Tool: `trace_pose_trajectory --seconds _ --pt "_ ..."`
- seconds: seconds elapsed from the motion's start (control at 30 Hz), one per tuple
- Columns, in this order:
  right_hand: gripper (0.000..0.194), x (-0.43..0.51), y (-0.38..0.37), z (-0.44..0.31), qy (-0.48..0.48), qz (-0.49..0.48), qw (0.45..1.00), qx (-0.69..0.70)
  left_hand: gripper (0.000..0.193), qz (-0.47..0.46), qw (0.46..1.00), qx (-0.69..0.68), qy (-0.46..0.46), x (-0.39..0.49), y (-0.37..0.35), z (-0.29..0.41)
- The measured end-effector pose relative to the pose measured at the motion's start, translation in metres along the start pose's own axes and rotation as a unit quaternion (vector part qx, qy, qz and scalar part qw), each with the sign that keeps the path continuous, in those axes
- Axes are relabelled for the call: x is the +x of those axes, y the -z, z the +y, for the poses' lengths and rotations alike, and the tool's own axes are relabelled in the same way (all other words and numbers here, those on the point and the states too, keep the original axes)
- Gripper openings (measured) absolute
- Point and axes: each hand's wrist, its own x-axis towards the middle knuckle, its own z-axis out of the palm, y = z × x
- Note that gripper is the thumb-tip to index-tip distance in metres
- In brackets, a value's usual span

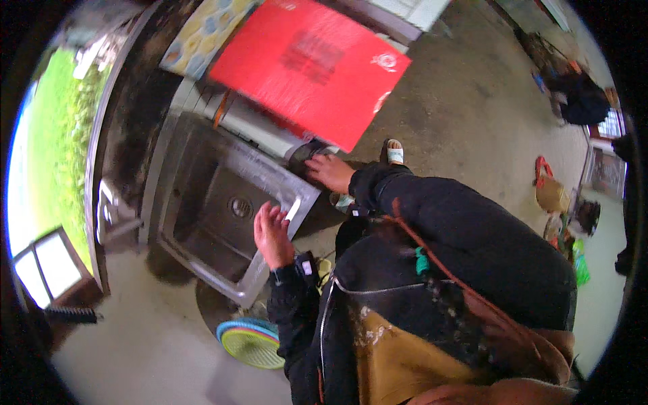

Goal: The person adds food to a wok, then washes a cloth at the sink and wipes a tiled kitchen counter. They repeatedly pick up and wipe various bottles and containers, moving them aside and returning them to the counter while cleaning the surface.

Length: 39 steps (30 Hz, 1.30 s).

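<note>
My left hand (274, 235), empty with its fingers curled loosely apart, hovers over the near rim of a stainless steel sink (306, 195). The sink's drain strainer (240, 207) shows in its bare basin. My right hand (328, 171) reaches to a dark rounded object (302, 154) at the sink's right corner, below the edge of a large red box (314, 71). Its fingertips lie at that object; whether they grip it cannot be told. The red box bears dark writing and rests on a white surface beside the sink.
Colourful plastic baskets (252, 348) stand below the sink's near left corner. A patterned panel (208, 35) lies beyond the red box. At left is a window with greenery outside. A cardboard-coloured container (552, 196) and a green bag (581, 263) sit on the floor at far right.
</note>
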Motion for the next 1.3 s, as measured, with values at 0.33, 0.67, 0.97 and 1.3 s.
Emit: trace_pose_trajectory --seconds 0.33,0.67,0.97,1.3 --pt "0.022 -0.205 0.033 0.234 -0.436 -0.073 0.894 0.07 0.039 -0.005 0.999 0.052 0.003 0.023 -0.107 -0.032" --pt "0.035 -0.425 0.085 0.458 -0.649 -0.01 0.736 0.192 0.076 -0.033 0.951 0.257 0.17 0.1 -0.21 -0.085" --pt "0.033 -0.296 0.222 0.392 -0.357 -0.104 0.714 0.593 0.09 0.066 0.963 0.241 0.105 0.136 -0.17 -0.1" --pt "0.039 -0.125 0.455 0.4 -0.103 0.067 0.954 0.275 0.086 0.113 0.95 0.272 0.106 0.109 -0.201 -0.087"
